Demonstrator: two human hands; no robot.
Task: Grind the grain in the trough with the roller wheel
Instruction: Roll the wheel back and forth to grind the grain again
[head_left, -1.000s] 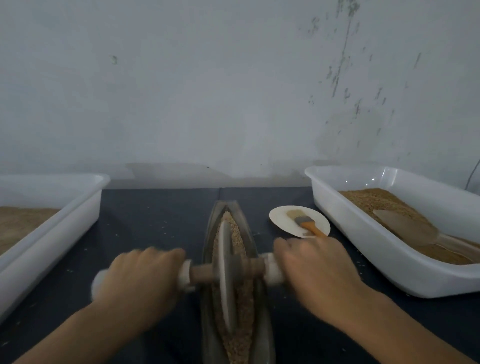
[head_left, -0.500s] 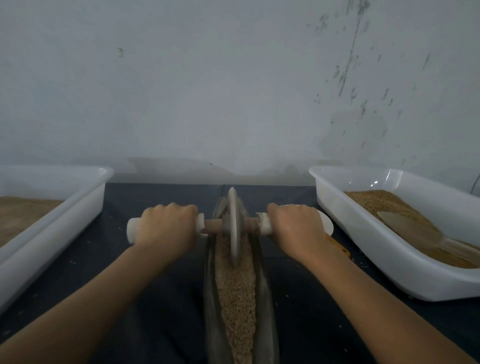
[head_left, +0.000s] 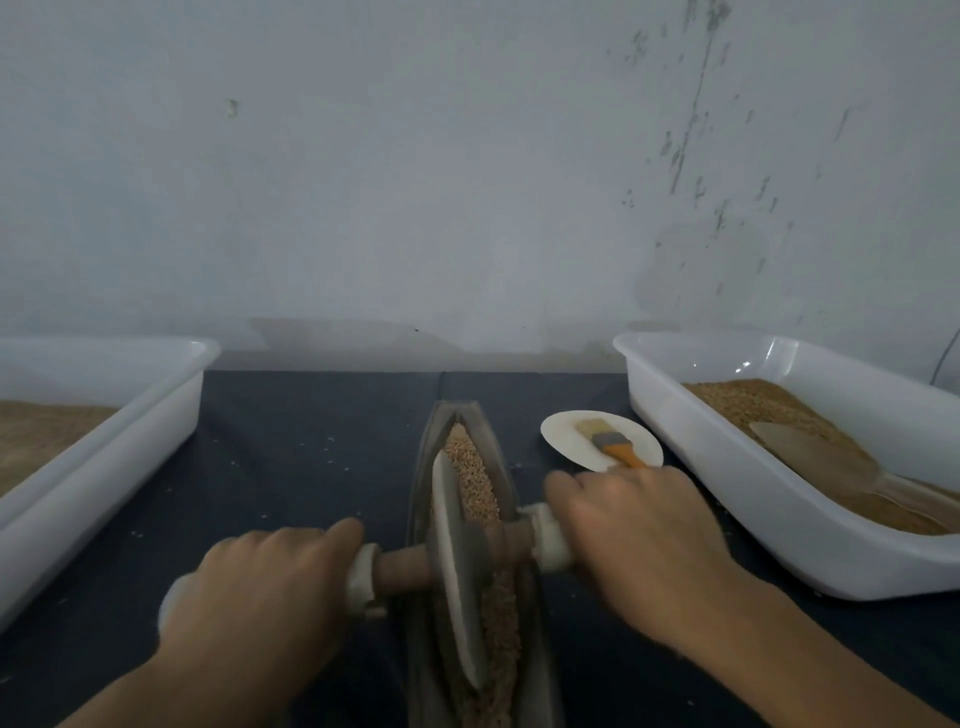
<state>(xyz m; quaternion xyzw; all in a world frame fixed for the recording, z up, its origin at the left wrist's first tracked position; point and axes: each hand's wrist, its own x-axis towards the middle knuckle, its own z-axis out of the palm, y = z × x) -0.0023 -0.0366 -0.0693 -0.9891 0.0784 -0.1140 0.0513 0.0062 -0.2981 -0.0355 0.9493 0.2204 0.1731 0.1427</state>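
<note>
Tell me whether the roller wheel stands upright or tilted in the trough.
Tilted: the roller wheel leans left in the trough, its axle sloping down toward the left hand.

The desk (head_left: 311, 441) is dark blue-grey, flecked with pale specks. The trough (head_left: 498, 447) is dull grey, its grain (head_left: 470, 467) tan. The roller wheel (head_left: 457, 561) is grey on a brown axle with white ends. Both tubs (head_left: 727, 467) are white; the brush (head_left: 608, 444) has an orange handle.

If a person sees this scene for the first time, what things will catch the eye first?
First, the roller wheel standing in the long trough of grain at the centre, with the left hand and right hand gripping its handles. Then the white tubs of grain at the left and right, and the brush on a small plate.
</note>
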